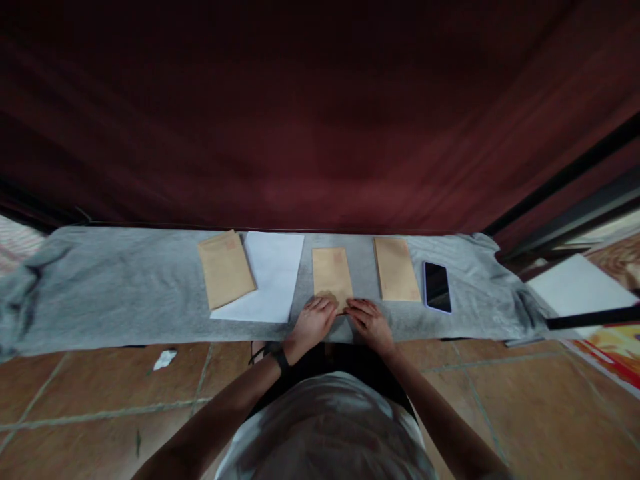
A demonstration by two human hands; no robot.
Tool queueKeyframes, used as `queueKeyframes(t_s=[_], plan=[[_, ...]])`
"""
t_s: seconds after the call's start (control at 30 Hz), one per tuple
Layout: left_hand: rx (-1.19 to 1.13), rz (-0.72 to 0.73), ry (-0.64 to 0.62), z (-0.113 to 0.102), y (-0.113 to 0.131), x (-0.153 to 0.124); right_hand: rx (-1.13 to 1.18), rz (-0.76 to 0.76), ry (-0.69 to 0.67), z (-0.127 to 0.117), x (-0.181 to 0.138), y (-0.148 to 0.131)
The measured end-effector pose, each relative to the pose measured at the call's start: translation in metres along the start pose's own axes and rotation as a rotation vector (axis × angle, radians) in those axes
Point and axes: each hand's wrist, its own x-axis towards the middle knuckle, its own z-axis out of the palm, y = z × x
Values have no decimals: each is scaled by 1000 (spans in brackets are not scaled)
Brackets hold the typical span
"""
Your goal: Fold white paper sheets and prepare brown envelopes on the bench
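Note:
A brown paper envelope (332,272) lies upright in front of me on the grey cloth, with a faint reddish print near its top right corner. Its near edge is between my two hands. My left hand (316,321), a dark band on its wrist, has its fingers together on the near left corner. At the near right corner, my right hand (369,323) has its curled fingers on the edge. The fingers partly cover that edge, where a narrow dark line shows, and I cannot make out whether it is a fold.
Left of the hands, a stack of brown envelopes (226,272) partly covers white paper sheets (273,273). To the right lie more brown envelopes (397,270) and a phone (437,287). Grey cloth (130,287) covers the narrow table, with a dark red curtain (320,133) behind.

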Motion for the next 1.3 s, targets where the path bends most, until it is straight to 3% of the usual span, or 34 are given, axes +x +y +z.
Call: queueKeyframes(t_s=[0.37, 0.5, 0.7, 0.93, 1.3], plan=[[130, -58, -35, 36, -45, 81, 44, -12, 14, -3, 0, -2], [116, -92, -15, 41, -50, 106, 30, 0, 27, -3, 0, -3], [141, -163, -88, 41, -46, 126, 33, -11, 47, -4, 2, -4], [151, -79, -214, 31, -40, 99, 18, -20, 64, -2, 1, -2], [-2, 35, -224, 12, -17, 25, -37, -12, 65, 4, 2, -1]])
